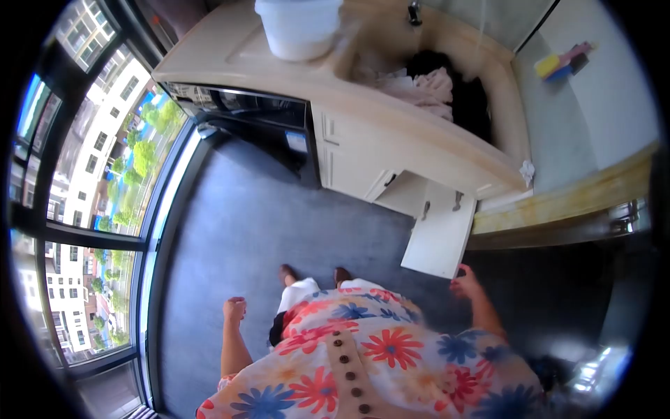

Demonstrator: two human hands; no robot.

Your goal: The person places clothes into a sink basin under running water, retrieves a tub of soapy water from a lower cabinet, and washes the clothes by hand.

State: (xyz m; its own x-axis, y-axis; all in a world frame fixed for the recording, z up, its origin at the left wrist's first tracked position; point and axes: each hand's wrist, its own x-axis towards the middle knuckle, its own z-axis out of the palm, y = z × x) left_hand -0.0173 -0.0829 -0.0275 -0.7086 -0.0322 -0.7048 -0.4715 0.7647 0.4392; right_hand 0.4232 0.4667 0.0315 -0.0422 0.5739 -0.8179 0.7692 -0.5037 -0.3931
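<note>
At the lower left, my left hand (235,309) hangs over the dark floor, its fingers curled with nothing visible in them. My right hand (465,281) is at the lower corner of an open white cabinet door (441,230), fingers bent and partly apart; whether it touches the door is unclear. The door hangs below a beige sink counter (419,136). Pinkish cloth (434,91) and black cloth (472,108) lie in the basin. A white bucket (299,28) stands on the counter to the left of the basin.
Under the counter's left part is a black appliance (279,136) with its front ajar. Tall windows (105,153) line the left side. A faucet (414,12) is behind the basin, and a yellow and pink item (558,63) is on the right wall. Grey floor (279,216) lies between.
</note>
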